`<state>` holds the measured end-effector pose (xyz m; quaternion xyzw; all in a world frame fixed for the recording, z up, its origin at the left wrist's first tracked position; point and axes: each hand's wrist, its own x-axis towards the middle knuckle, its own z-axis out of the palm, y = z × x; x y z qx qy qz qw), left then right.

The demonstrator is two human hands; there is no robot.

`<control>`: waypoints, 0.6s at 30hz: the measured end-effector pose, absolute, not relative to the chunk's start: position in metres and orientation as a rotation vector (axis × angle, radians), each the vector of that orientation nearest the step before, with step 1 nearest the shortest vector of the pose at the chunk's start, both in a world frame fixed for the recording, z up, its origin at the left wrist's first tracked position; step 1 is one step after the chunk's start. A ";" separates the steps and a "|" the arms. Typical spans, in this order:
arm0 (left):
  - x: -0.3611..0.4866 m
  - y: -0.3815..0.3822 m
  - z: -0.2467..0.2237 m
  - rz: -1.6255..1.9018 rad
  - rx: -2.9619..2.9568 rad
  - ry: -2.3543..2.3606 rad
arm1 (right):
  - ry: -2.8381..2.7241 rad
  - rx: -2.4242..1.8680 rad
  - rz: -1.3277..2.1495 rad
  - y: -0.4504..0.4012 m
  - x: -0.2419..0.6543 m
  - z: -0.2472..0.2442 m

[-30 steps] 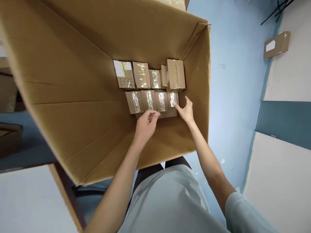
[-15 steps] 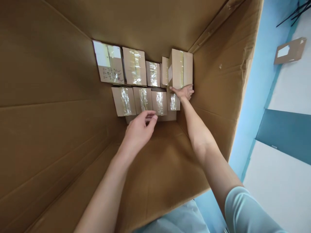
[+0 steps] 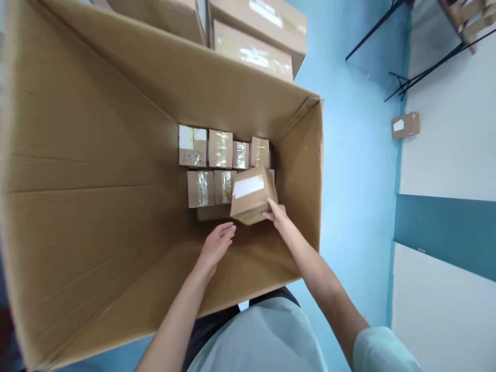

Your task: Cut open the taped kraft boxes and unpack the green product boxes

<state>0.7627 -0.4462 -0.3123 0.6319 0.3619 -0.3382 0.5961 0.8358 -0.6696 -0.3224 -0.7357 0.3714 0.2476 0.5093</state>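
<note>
A small brown cardboard box with a white label hangs tilted above other boxes, and my right hand grips its right end. My left hand holds nothing; its fingers are stretched out, a little apart from the box's lower left side. Both hands are inside a big open carton. On its floor stand taped boxes in two rows, among them a box with handwriting, a taped box and a narrower one. The held box hides part of the front row.
Beyond the carton's far wall lie more taped boxes. A single labelled box is at the right, beside the white wall. Thin black metal legs stand at the upper right. Blue floor runs along the carton's right side.
My right hand has lifted the box out of the right corner and brought it towards me and left. The view has drawn back, showing more of the carton and room.
</note>
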 end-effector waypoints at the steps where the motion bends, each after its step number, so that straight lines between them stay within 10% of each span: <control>1: 0.758 -0.443 -0.309 -0.779 1.486 0.884 | 0.939 -1.684 0.638 -0.667 0.819 -0.304; 5: 0.744 -0.427 -0.274 -0.646 1.610 0.885 | 1.091 -1.196 0.676 -0.657 0.763 -0.228; 18: 0.672 -0.353 -0.114 -0.003 1.435 0.630 | 0.599 -1.693 0.392 -0.555 0.690 -0.027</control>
